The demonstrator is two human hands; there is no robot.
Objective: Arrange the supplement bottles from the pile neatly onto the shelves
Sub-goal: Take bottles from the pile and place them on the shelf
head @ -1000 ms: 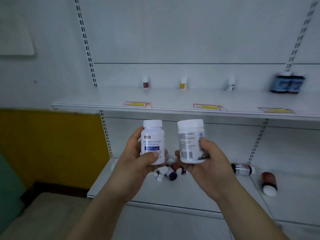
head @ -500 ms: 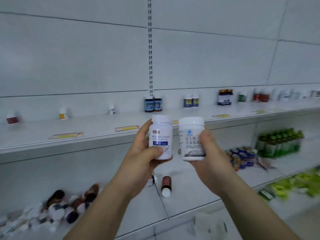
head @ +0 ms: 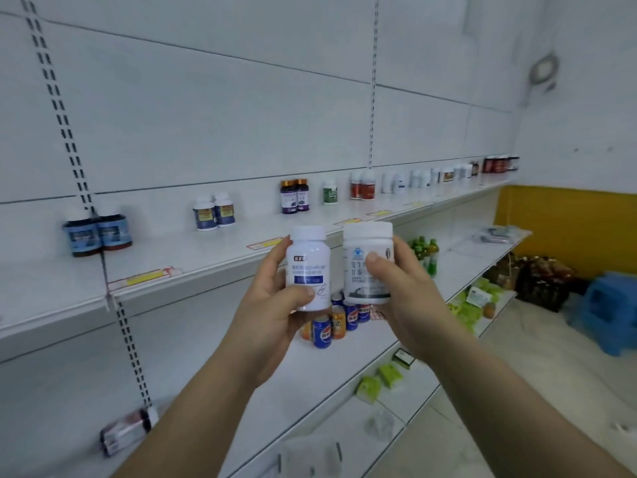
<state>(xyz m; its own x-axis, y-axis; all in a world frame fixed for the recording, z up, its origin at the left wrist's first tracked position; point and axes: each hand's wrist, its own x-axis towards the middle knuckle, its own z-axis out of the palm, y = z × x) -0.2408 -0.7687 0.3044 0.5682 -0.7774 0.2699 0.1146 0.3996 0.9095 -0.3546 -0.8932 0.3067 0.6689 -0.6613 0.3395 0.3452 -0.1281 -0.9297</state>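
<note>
Two hands, two bottles, one in each. Left hand (head: 272, 305) is gripping the blue-label bottle (head: 308, 270), thumb curling across the lower front and fingers wrapping behind. Right hand (head: 406, 294) is gripping the wider white bottle (head: 368, 263), thumb pressing on the label front and fingers curling round the back. Both bottles are standing upright in the air, caps up, long axes vertical, labels facing the camera. They are sitting just beside each other with a narrow gap, in front of the upper shelf (head: 206, 257) edge.

On that shelf, all standing upright against the back wall:
- two dark bottles (head: 98, 232) at the left, touching
- two white blue-label bottles (head: 213, 212)
- two purple bottles (head: 294, 196) with gold caps
- one green-label bottle (head: 330, 192)
- two red-label bottles (head: 362, 186)

More bottles are running off to the right, too blurred to count.

On the lower shelf (head: 241, 391) one dark bottle (head: 127, 431) is lying on its side at the left, long axis running roughly left to right. A cluster of blue and orange cans (head: 339, 319) is standing behind the hands, partly hidden, count unclear. Green drink bottles (head: 425, 251) are standing further right.

A blue stool (head: 610, 312) and a dark crate (head: 541, 281) are sitting on the floor at the right.
</note>
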